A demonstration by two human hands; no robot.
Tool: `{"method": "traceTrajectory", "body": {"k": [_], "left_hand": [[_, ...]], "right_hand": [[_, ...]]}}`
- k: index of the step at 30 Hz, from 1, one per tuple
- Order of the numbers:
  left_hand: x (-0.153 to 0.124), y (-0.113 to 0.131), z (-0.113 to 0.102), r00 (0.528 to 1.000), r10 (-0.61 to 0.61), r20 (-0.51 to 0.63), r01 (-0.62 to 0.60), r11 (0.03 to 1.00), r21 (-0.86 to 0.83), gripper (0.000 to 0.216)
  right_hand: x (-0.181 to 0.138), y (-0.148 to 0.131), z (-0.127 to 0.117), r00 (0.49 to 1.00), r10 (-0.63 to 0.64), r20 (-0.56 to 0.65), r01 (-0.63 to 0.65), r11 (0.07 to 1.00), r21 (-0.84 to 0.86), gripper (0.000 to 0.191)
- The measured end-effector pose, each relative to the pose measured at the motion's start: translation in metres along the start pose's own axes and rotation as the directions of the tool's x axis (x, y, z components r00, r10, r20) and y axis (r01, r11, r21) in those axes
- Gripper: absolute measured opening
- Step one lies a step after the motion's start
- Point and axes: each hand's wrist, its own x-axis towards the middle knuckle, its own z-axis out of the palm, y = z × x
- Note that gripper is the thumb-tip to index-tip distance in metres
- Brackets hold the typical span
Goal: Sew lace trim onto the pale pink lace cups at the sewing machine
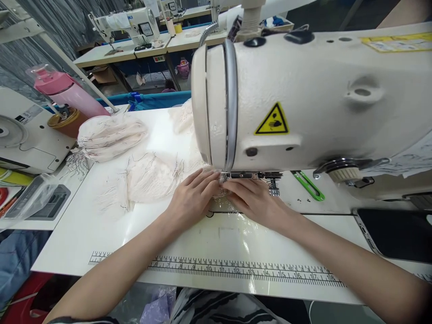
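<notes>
Under the needle end of a white sewing machine (216, 108), my left hand (192, 198) presses its closed fingers onto pale pink, sheer fabric (151, 177). The fabric spreads leftward over the white table in gathered folds, with dark loose threads on it. From the other side, my right hand (253, 198) reaches in below the machine head, its bent fingers at the presser foot and gripping the fabric edge. My fingertips nearly meet there. The machine head and my fingers hide most of the stitching spot.
Green thread snips (308, 185) and a dark phone (393, 234) lie to the right. A gathered pale bundle (113, 135), pink bottle (69, 90) and brown cup (69, 121) stand at left. A printed ruler (222, 270) runs along the front edge. Another sewing machine (128, 27) stands behind.
</notes>
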Motion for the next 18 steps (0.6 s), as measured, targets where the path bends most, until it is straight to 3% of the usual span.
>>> {"method": "traceTrajectory", "body": {"k": [8, 13, 18], "left_hand": [[-0.002, -0.001, -0.001, 0.999, 0.040, -0.022, -0.039, 0.999, 0.019, 0.031], [-0.004, -0.004, 0.002, 0.990, 0.128, 0.059, -0.128, 0.992, 0.005, 0.035], [-0.007, -0.007, 0.005, 0.981, 0.137, 0.134, -0.137, 0.991, -0.008, 0.038]], "right_hand": [[0.001, -0.001, -0.005, 0.998, -0.052, 0.026, 0.052, 0.999, 0.003, 0.011], [0.000, -0.003, -0.013, 0.998, -0.060, 0.022, 0.061, 0.998, -0.032, 0.013], [0.000, -0.004, -0.017, 0.994, -0.089, 0.067, 0.092, 0.995, -0.037, 0.023]]}}
